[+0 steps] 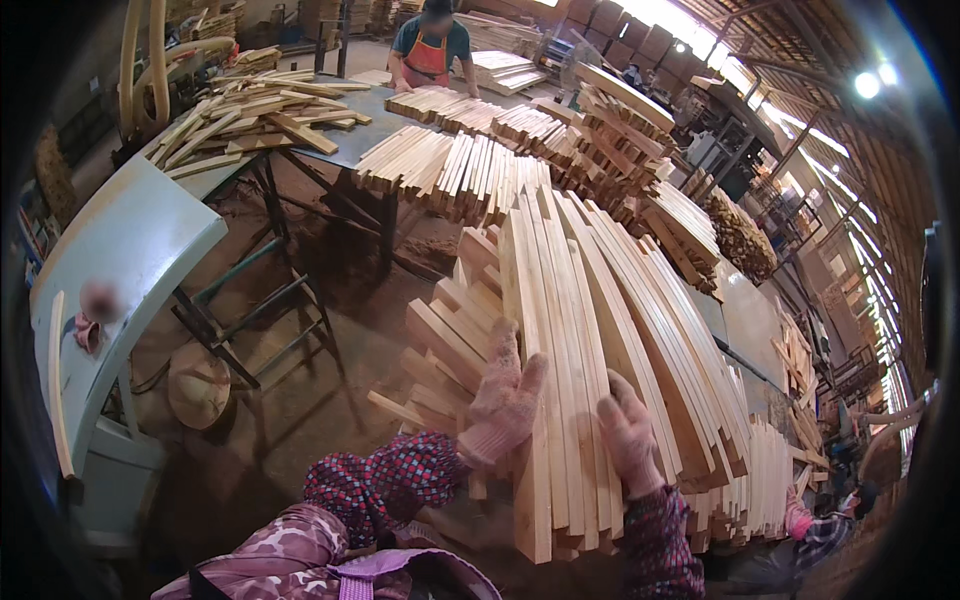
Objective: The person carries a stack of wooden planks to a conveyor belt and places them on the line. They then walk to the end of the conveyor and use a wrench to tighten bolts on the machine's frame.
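Note:
In front of me a bundle of long pale wooden strips [568,400] lies side by side, running away from me on top of a larger stack. My left hand [505,400], in a pinkish knit glove, presses on the bundle's left side, thumb over the near strip. On its right side my right hand [630,437], gloved the same, has its fingers bent over the edge. The strips are squeezed between both hands. More wooden strips [670,340] fan out to the right, their ends curving away. The hands' undersides are hidden.
Shorter wood pieces [445,335] jut out left of the bundle. Rows of strips [450,165] cover a table ahead, with a person in an orange apron [428,62] behind it. A grey-white table [130,235] and a metal stand [265,310] are at left. Another person [825,525] is at lower right.

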The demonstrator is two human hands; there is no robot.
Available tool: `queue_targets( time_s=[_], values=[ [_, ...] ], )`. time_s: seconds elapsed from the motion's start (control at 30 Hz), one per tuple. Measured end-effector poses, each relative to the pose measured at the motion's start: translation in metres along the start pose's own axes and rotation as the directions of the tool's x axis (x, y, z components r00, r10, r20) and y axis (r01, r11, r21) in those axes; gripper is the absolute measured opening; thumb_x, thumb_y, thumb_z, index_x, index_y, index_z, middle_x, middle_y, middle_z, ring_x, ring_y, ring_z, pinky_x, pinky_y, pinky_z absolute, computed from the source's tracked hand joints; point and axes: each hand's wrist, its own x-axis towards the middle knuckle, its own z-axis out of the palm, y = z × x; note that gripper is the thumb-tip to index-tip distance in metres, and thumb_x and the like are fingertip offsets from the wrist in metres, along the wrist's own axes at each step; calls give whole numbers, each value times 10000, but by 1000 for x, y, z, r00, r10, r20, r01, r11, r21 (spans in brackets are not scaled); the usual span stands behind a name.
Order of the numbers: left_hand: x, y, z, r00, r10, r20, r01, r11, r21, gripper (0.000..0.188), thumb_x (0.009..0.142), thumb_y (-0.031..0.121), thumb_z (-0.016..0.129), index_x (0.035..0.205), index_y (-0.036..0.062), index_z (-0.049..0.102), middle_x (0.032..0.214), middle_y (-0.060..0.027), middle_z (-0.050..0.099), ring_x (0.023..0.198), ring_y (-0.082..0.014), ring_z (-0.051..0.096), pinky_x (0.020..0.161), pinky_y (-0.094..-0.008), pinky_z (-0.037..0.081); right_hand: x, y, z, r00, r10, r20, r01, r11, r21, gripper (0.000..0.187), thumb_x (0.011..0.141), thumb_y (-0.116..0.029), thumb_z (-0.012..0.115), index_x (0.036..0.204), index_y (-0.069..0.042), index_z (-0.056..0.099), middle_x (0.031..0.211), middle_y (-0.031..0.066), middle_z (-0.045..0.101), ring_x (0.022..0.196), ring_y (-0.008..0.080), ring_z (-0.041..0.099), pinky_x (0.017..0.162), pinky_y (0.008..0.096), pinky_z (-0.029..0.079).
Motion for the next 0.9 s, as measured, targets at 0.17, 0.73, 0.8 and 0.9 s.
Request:
queue_targets(
  time_s=[0.17, 0.73, 0.8, 0.9],
  values=[
    [1, -6, 4, 977, -168, -131, 87, 876, -475, 556, 946, 280, 469, 1351, -51, 281, 1303, -233, 420, 1194, -290, 431, 997, -344, 352, 5, -23, 22, 991, 67, 116, -116, 869, 482, 608, 815, -140, 473, 1344, 80, 270, 1264, 193, 448, 1122, 241, 488, 977, 342, 392],
    [-70, -7, -144, 584, -118, 803, 776, 374, -509, 348, 876, 461, 506, 941, 123, 557, 814, 22, 535, 777, -135, 530, 684, -315, 466, -167, -69, 158, 903, -218, -369, 99, 944, -314, 855, 737, -215, 660, 1395, 43, 179, 1388, 217, 307, 1264, 317, 356, 1057, 369, 282],
    [-63, -35, -167, 545, -138, 827, 808, 349, -474, 510, 805, 478, 589, 1152, 111, 517, 1031, -29, 568, 946, -197, 549, 798, -405, 489, -177, -62, 202, 825, -194, -531, 0, 939, -343, 920, 702, -255, 709, 1404, 27, 186, 1353, 219, 353, 1191, 303, 418, 1015, 336, 321],
    [-95, -51, -169, 229, -15, 973, 876, 440, -199, 756, 801, 543, 553, 1351, 64, 356, 1326, -106, 441, 1197, -280, 426, 1023, -433, 353, -239, -35, 251, 627, -278, -727, -146, 876, -460, 986, 668, -298, 736, 1439, -53, 173, 1318, 149, 423, 1067, 251, 524, 923, 308, 408]
  ],
)
